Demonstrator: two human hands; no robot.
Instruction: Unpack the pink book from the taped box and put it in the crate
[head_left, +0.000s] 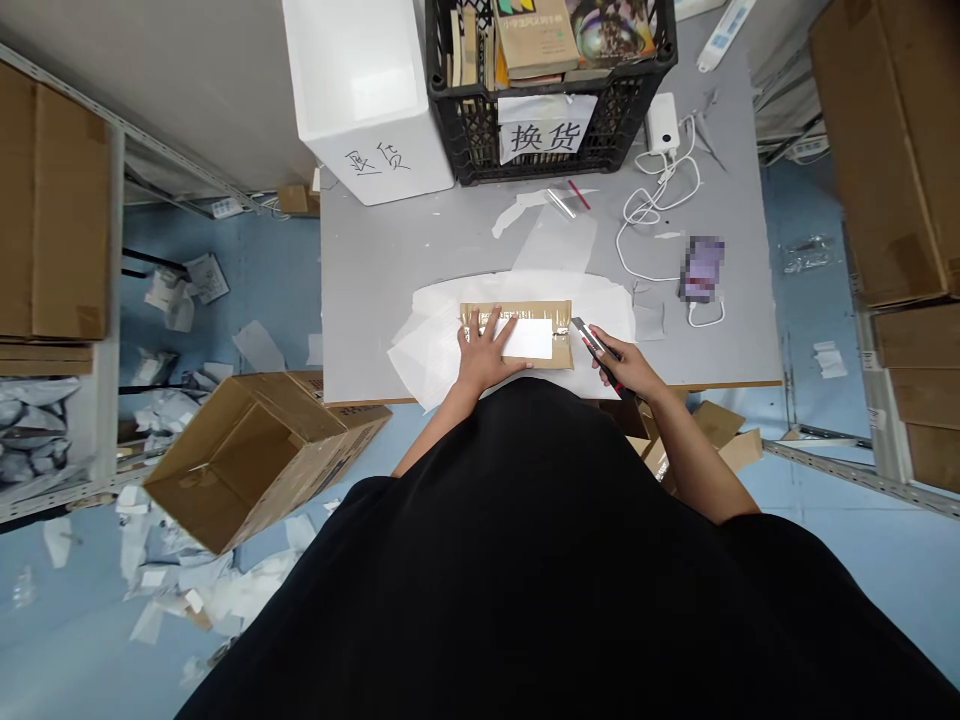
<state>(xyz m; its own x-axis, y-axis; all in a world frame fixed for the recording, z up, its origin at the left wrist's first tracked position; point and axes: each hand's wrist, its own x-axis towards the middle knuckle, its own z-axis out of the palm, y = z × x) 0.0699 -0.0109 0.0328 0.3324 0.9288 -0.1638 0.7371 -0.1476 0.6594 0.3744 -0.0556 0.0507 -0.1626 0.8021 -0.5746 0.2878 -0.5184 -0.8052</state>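
The package lies sideways under the splayed left hand, its right end beside the knife the right hand grips.

1. The parcel lies on paper, toward the table's near edge.
2. The left hand rests on the parcel; right of it, the right hand holds a knife.
3. Behind stand a bin, left, and a crate containing books.
4. A phone lies far right.
5. Left, before the table, is a box.
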